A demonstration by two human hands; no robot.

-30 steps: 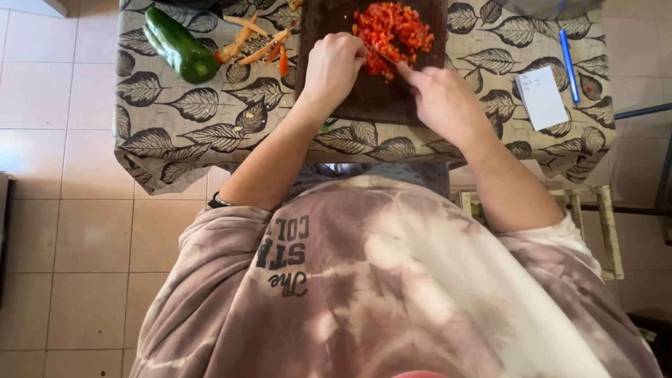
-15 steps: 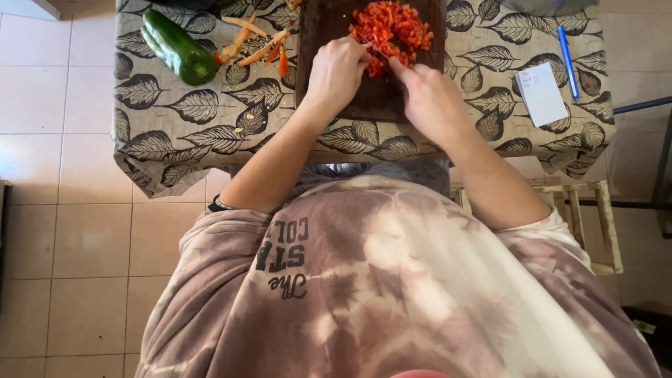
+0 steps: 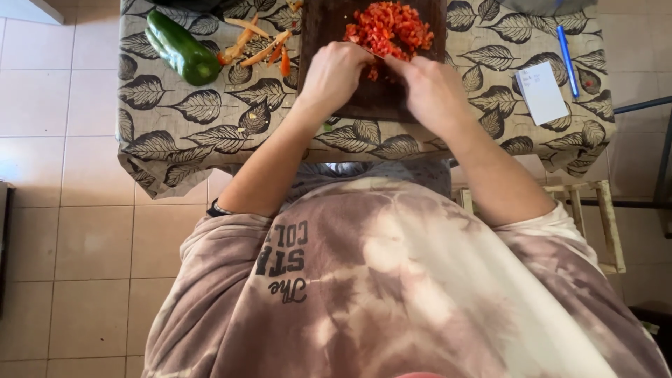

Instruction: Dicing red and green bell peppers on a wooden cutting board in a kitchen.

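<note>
Both hands met at the pile of chopped red pepper [image 3: 389, 28] on the dark cutting board [image 3: 329, 28]: left hand [image 3: 334, 70] and right hand [image 3: 428, 87] curled, contents hidden. Soft, wet, slippery bits looked best scooped from underneath.

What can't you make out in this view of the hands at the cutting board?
Head view only:
- Fingertips of left hand and right hand: curled under, so any grip is hidden.
- Cutting board and chopped red pieces: far end cut off by the top edge.
- Writing on the paper note: too small.
</note>
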